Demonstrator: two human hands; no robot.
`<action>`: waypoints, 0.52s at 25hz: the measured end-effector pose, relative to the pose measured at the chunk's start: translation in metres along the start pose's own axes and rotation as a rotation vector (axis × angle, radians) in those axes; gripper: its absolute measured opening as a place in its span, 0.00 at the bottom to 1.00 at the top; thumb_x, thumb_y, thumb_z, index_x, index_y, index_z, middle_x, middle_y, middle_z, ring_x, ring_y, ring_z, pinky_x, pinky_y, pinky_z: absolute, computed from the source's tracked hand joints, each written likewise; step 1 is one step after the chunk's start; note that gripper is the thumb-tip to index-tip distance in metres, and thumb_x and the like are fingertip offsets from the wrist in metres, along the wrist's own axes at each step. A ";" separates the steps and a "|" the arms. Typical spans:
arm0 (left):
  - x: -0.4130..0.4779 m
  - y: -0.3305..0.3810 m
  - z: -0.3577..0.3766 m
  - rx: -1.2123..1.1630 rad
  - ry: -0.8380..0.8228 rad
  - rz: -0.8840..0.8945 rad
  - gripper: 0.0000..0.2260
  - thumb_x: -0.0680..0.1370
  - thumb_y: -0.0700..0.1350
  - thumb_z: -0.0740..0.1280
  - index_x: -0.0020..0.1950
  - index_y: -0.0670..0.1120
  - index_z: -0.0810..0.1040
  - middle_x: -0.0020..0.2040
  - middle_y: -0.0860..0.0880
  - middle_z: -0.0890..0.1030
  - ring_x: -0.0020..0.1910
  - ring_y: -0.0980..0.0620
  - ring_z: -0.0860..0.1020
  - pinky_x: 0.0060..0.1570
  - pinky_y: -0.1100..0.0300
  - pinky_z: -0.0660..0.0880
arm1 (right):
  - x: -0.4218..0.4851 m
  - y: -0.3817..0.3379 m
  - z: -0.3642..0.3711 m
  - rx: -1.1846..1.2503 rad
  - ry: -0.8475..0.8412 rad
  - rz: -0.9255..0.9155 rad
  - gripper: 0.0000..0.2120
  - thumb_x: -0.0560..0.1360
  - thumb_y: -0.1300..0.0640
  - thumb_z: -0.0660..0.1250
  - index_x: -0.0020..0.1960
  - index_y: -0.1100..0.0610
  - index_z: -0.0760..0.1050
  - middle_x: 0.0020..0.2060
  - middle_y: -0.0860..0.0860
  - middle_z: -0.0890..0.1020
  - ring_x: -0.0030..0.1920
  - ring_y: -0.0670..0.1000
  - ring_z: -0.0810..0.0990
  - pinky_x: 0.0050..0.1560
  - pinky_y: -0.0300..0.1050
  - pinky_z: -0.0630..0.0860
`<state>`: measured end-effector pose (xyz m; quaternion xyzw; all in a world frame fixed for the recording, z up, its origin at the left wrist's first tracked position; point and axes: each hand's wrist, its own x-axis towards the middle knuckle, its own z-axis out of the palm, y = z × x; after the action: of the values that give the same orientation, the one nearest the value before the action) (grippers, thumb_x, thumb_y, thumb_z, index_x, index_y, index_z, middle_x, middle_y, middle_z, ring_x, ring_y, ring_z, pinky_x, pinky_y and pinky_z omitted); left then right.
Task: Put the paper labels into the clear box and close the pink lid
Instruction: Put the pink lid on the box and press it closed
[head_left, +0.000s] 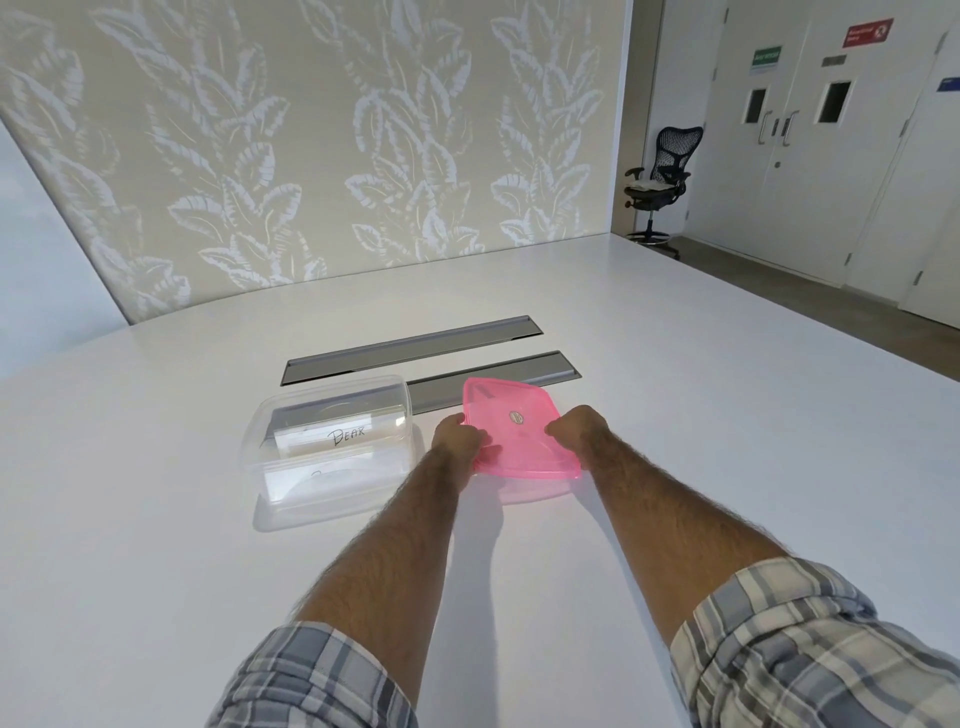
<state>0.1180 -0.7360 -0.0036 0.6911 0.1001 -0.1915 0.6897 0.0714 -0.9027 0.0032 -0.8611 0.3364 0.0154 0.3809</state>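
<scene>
The clear box (270, 499) stands open on the white table, left of my arms. Paper labels (337, 439) lie inside it; the top one reads "DEAR". To the right of the box, the pink lid (511, 431) is lifted a little off the table and tilted. My left hand (457, 436) grips the lid's left edge. My right hand (579, 428) grips its right edge. A small round sticker sits at the lid's middle.
Two grey cable slots (415, 345) are set into the white table (675, 415) just behind the box and lid. A leaf-patterned partition stands along the table's far edge. A black office chair (660, 176) and white double doors are at the far right.
</scene>
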 end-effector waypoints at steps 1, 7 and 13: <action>-0.002 0.002 0.000 -0.035 -0.018 0.004 0.18 0.79 0.27 0.59 0.62 0.46 0.70 0.45 0.42 0.79 0.31 0.47 0.78 0.26 0.59 0.77 | -0.001 -0.001 -0.001 0.054 0.011 0.025 0.15 0.75 0.57 0.67 0.58 0.65 0.78 0.55 0.59 0.83 0.54 0.59 0.83 0.55 0.52 0.81; -0.012 0.027 -0.019 0.036 -0.223 0.028 0.22 0.80 0.29 0.60 0.73 0.42 0.71 0.46 0.43 0.81 0.29 0.51 0.80 0.31 0.59 0.79 | -0.005 -0.015 -0.009 0.592 0.101 0.127 0.17 0.75 0.60 0.66 0.61 0.66 0.77 0.53 0.60 0.82 0.50 0.60 0.83 0.47 0.49 0.80; -0.029 0.060 -0.071 0.107 -0.347 0.100 0.19 0.80 0.30 0.61 0.70 0.40 0.75 0.43 0.44 0.81 0.31 0.52 0.80 0.31 0.61 0.79 | -0.021 -0.046 -0.011 1.064 0.116 0.162 0.17 0.74 0.65 0.68 0.62 0.64 0.76 0.48 0.56 0.78 0.48 0.55 0.77 0.49 0.46 0.74</action>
<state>0.1247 -0.6632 0.0608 0.6875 -0.0650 -0.2783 0.6676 0.0797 -0.8761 0.0468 -0.5199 0.3836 -0.1754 0.7428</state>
